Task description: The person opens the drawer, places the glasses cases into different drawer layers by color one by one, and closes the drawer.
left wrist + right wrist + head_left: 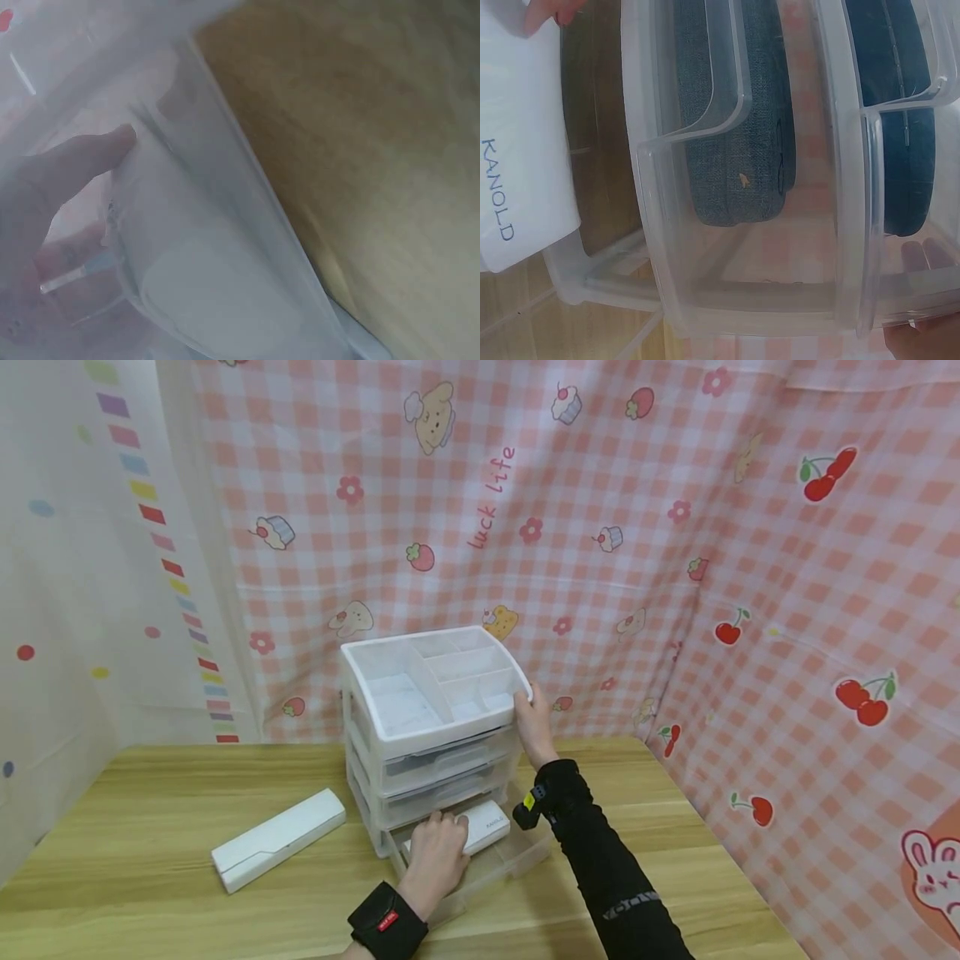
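Observation:
A white plastic drawer organizer (420, 743) stands on the table with its bottom drawer (517, 860) pulled out. In that drawer lies a white case (487, 825) lettered KANOLD, which my left hand (435, 852) grips from above. The left wrist view has the thumb against the edge of the pale case (202, 247), with clear plastic beside it. My right hand (534, 727) holds the organizer's upper right side, fingers over the top rim. In the right wrist view, the two drawers above hold dark blue fabric cases (735, 165), seen through clear fronts.
Left of the organizer, a second long white case (277, 842) lies on the wooden table (150, 860). The organizer's top tray (397, 693) has several compartments. Behind and to the right hangs a pink checked cloth (450, 485).

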`<state>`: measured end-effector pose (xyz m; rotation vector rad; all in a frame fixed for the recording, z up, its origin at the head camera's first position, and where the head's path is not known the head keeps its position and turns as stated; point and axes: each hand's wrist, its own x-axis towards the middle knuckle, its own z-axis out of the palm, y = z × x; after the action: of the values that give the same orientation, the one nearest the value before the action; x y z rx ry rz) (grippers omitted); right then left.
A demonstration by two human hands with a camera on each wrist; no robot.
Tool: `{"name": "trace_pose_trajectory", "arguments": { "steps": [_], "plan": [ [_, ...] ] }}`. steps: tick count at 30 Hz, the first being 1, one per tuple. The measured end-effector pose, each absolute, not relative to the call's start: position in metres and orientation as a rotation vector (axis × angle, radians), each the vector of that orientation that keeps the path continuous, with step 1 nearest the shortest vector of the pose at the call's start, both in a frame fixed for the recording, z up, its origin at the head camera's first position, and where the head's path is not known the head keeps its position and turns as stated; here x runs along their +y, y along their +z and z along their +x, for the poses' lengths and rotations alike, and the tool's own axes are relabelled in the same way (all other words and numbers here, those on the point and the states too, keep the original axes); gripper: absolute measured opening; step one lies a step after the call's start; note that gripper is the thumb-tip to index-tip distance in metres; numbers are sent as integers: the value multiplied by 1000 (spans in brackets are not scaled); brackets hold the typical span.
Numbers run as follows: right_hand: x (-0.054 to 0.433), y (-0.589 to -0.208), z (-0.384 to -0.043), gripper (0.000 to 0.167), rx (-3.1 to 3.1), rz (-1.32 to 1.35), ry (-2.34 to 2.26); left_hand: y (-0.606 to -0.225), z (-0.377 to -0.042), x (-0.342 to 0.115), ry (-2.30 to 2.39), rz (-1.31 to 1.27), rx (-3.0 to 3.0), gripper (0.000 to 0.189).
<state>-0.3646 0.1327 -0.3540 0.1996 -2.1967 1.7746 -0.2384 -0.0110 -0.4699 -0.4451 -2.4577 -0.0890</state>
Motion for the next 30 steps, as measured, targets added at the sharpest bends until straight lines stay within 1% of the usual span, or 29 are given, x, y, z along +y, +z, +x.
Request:
{"name": "trace_pose_trajectory", "arguments": {
  "steps": [3, 8, 13, 21, 26, 30],
  "plan": [
    [132, -353, -364, 38, -2195, 198, 1784, -469, -239, -9, -102, -419, -2440, 37],
    [132, -353, -364, 37, -2191, 201, 1802, -469, -242, -7, -104, -392, -2438, 26],
    [132, -353, -364, 36, -2193, 199, 1796, -470, -245, -7, -127, -375, -2455, 26],
    [133, -349, -361, 39, -2198, 215, 1786, -472, -245, -12, -186, -413, -2422, 23],
    [133, -350, -361, 39, -2191, 214, 1780, -468, -238, -19, -297, -453, -2444, 16],
    [133, -354, -365, 39, -2177, 212, 1775, -463, -231, -26, -469, -474, -2499, 15]
  ]
}}
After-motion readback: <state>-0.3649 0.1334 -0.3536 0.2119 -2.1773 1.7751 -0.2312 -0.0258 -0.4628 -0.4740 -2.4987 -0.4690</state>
